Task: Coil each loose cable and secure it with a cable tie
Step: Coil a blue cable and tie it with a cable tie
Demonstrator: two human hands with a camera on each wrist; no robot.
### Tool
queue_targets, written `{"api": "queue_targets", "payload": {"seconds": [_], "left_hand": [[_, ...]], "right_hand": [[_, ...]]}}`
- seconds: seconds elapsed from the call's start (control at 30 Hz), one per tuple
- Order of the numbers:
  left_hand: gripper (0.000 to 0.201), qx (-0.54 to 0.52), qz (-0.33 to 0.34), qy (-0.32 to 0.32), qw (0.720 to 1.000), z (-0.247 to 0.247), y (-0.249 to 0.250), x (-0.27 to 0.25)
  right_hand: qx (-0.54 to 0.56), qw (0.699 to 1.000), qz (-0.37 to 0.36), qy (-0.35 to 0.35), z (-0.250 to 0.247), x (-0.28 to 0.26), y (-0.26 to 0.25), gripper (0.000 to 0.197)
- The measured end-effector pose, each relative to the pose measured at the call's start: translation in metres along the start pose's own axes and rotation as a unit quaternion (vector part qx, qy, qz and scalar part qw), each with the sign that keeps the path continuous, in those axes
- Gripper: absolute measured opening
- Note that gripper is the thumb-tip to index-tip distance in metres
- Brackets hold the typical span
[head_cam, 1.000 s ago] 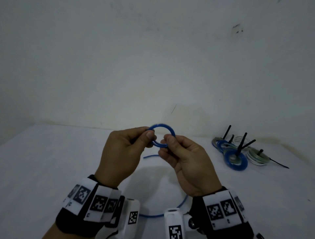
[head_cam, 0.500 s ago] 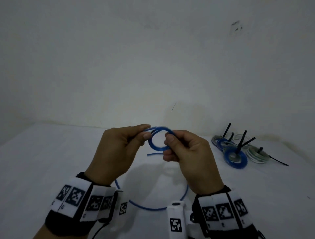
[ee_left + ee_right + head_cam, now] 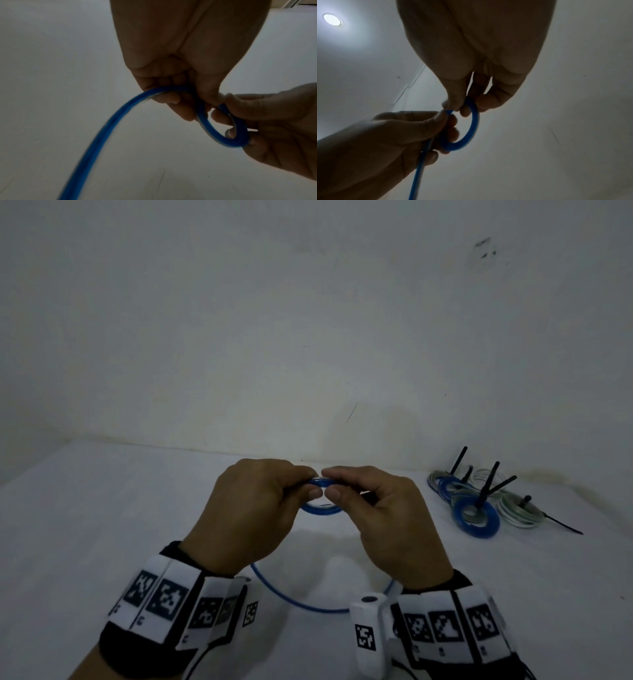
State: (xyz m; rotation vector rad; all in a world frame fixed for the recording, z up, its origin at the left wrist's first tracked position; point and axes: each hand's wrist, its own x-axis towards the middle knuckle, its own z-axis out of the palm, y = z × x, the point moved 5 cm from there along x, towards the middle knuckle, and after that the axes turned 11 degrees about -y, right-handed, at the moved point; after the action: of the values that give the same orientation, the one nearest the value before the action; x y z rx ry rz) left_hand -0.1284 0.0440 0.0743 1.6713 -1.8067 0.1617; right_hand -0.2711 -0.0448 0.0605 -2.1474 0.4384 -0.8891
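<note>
- Centre of the head view: the left hand and right hand meet above the white table, thumbs nearly touching.
- Both hands pinch a small coil of blue cable, held in the air between them; the fingers of each hand are curled round its rim.
- In the left wrist view, the left fingers close on the cable where it enters the coil, and the right hand grips the loop's far side.
- The loose tail of the cable hangs in an arc down to the table, between the wrists.
- Right of the frame, on the table: finished coils, blue and pale, bound with black cable ties whose ends stick up.
</note>
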Motion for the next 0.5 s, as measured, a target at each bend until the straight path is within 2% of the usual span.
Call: {"api": "queue_targets", "payload": {"seconds": [0.13,0.23,0.3,0.4,0.5], "left_hand": [[0.033,0.030,0.030,-0.074,0.996,0.003,0.007,-0.001],[0.029,0.042,0.041,-0.089,0.994,0.005,0.010,0.001],[0.027,-0.008,0.049,-0.056,0.997,0.000,0.007,0.001],[0.027,-0.148,0.013,0.053,0.987,-0.008,-0.010,-0.002],[0.029,-0.243,-0.038,0.047,0.968,0.005,-0.018,-0.002]], "right_hand": [[-0.101,0.993,-0.003,-0.056,-0.009,-0.003,0.000,0.016],[-0.166,0.983,-0.012,-0.071,-0.010,-0.005,-0.005,0.014],[-0.119,0.992,-0.009,-0.040,-0.013,-0.005,-0.006,0.011],[0.038,0.998,0.042,0.011,-0.016,-0.002,0.002,0.013],[0.133,0.987,0.085,0.036,-0.006,0.000,0.014,0.014]]}}
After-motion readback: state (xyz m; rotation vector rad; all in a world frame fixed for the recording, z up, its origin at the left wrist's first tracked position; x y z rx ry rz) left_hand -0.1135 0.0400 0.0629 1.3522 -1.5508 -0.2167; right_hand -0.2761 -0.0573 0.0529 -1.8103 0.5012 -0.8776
